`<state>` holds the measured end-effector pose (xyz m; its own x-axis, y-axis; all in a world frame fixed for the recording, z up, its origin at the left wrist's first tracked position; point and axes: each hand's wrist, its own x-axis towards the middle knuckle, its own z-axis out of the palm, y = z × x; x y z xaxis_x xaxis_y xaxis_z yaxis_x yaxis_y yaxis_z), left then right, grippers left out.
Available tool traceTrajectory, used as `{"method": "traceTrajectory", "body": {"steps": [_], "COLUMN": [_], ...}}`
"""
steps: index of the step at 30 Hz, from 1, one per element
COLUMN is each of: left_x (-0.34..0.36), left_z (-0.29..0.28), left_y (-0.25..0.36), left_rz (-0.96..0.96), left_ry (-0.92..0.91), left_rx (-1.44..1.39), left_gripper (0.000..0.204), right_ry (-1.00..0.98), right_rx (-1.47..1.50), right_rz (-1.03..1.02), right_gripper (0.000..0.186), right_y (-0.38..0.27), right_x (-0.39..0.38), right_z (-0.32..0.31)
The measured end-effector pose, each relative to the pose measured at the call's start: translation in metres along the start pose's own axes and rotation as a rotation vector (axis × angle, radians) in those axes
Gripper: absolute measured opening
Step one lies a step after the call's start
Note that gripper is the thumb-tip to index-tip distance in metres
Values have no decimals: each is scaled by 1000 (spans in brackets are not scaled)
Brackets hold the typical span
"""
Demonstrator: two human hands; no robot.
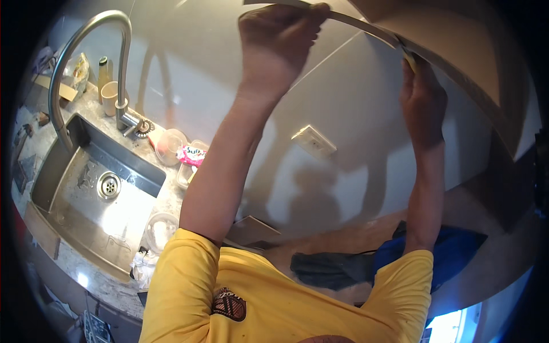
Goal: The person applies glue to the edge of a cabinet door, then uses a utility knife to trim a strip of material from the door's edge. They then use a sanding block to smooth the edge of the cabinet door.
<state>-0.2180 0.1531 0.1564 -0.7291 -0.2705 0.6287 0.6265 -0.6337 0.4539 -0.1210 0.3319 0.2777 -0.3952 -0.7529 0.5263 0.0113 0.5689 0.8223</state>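
Both my arms reach up to the wall at the top of the head view. My left hand (280,48) is closed with a thin, pale, bendable strip (360,24) pinched at its fingertips. The strip curves to the right toward the edge of an overhead cabinet (452,34). Up against that edge, where the strip meets it, my right hand (424,100) is closed around a small yellow tool (410,62) with a dark tip. The tool's exact kind is too small to make out, and my fingers hide part of it.
At left, a steel sink (114,211) with a tall curved faucet (86,26) is set in a stone-look counter. Plastic tubs (170,147), a cup (110,97) and a bottle (103,80) surround it. A wall socket (314,143) sits below my hands. Dark and blue cloth (394,260) lies lower right.
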Motion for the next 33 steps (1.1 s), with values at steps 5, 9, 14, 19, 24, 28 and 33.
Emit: {"method": "traceTrajectory", "body": {"steps": [5, 9, 14, 19, 24, 28, 33], "left_x": [4, 18, -31, -38, -46, -31, -25], "left_z": [14, 10, 74, 54, 81, 89, 87], "left_y": [0, -15, 10, -31, 0, 12, 12], "left_rz": [32, -6, 51, -220, 137, 243, 240], "left_ry": [53, 107, 175, 97, 188, 97, 70], "left_rx": [-210, -196, 14, 314, 339, 357, 273], "left_gripper": [17, 15, 37, 50, 31, 21, 18], "right_ry": [-56, -130, -156, -2, 24, 152, 71], "right_rx": [109, 247, 274, 379, 487, 602, 475], "right_rz": [150, 130, 244, 271, 187, 118, 179], "right_gripper": [17, 20, 22, 16, 10, 11, 14], "right_y": [13, 10, 5, 8, 22, 23, 15], "right_x": [-18, 1, -7, -14, -12, -15, -14], "right_z": [1, -16, -24, -18, -30, -35, -33]}}
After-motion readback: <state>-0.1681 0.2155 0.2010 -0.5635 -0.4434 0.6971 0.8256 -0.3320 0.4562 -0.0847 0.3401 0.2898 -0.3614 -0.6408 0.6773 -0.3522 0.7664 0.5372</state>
